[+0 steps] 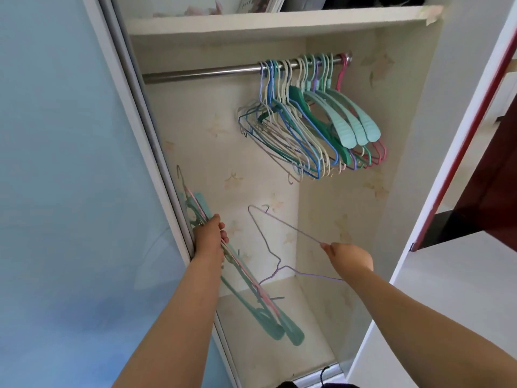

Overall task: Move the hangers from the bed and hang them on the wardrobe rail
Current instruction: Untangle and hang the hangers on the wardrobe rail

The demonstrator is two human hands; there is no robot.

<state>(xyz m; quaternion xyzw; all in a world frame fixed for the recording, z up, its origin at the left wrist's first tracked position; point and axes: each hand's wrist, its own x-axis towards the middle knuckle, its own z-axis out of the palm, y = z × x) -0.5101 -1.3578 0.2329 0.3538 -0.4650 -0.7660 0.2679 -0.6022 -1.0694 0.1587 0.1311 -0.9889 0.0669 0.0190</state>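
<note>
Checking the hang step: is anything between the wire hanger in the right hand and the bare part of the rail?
Nothing visible. The right hand pinches the lilac wire hanger in open space below the rail. The hung hangers crowd the rail's right end only; its left stretch is bare.

steel wardrobe rail [201, 71], bunch of coloured hangers [310, 119] hooked at its right end
</note>
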